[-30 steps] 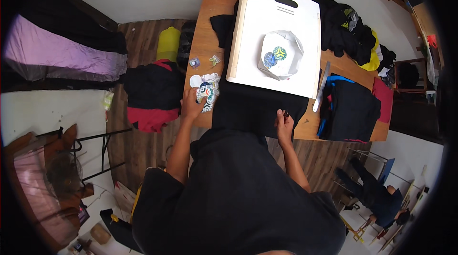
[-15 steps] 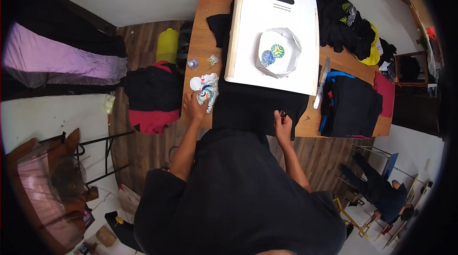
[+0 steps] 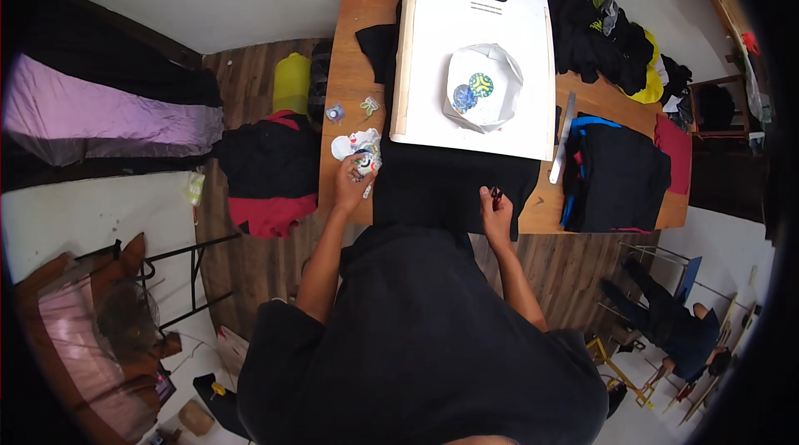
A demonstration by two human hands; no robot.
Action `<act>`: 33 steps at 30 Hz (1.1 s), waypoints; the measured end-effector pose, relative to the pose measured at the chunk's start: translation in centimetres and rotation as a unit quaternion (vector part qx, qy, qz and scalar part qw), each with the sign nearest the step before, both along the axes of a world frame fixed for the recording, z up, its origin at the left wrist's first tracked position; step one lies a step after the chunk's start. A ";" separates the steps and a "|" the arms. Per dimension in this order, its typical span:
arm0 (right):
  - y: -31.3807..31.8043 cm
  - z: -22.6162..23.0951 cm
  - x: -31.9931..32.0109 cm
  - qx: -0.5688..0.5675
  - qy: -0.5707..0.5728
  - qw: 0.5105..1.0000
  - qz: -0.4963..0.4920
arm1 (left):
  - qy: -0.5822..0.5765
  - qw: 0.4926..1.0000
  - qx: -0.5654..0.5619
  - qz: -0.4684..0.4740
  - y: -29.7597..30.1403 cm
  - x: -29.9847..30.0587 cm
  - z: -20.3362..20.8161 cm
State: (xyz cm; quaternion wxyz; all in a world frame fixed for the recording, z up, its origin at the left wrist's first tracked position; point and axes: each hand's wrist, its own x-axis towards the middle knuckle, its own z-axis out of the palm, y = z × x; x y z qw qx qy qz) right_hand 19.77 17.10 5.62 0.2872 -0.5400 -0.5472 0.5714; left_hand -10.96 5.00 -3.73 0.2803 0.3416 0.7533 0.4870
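Left hand [image 3: 353, 185] has shifted right, nearer the black cloth [image 3: 449, 191]; fingers pinch a patterned patch [image 3: 367, 164] by the pile [image 3: 365, 140] on the surface [image 3: 359, 17]. Patch now in grip; full clearance unclear. Right hand [image 3: 497, 214] little changed: curled round a small dark object [image 3: 496, 194], kind unclear.

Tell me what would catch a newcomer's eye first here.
A large white rectangular panel dominates the brown wooden table, carrying an open white many-sided container with two round, colourful, patterned pieces. To its lower left, the bare left hand grips a white patterned piece.
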 end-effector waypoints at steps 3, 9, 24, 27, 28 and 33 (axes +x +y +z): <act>0.0 -0.2 -0.2 0.004 0.000 1.000 0.005 | -0.024 0.999 -0.009 0.042 1.8 -0.5 0.2; 0.1 -0.9 -0.2 0.028 0.002 0.999 0.028 | -0.151 0.986 0.027 0.063 5.4 -2.4 0.7; 0.0 -0.9 0.4 0.018 0.005 1.000 -0.003 | 0.221 0.952 -0.186 -0.097 1.0 -2.2 2.0; 0.5 -0.5 0.1 0.024 0.004 1.000 0.010 | 0.206 0.947 -0.216 -0.122 1.0 -1.7 2.7; 0.6 -0.4 0.0 0.031 0.006 0.999 0.010 | 0.204 0.947 -0.215 -0.126 1.0 -1.6 2.7; 0.7 -0.4 0.0 0.049 -0.003 0.999 0.011 | 0.196 0.961 -0.188 -0.055 0.9 -1.9 0.8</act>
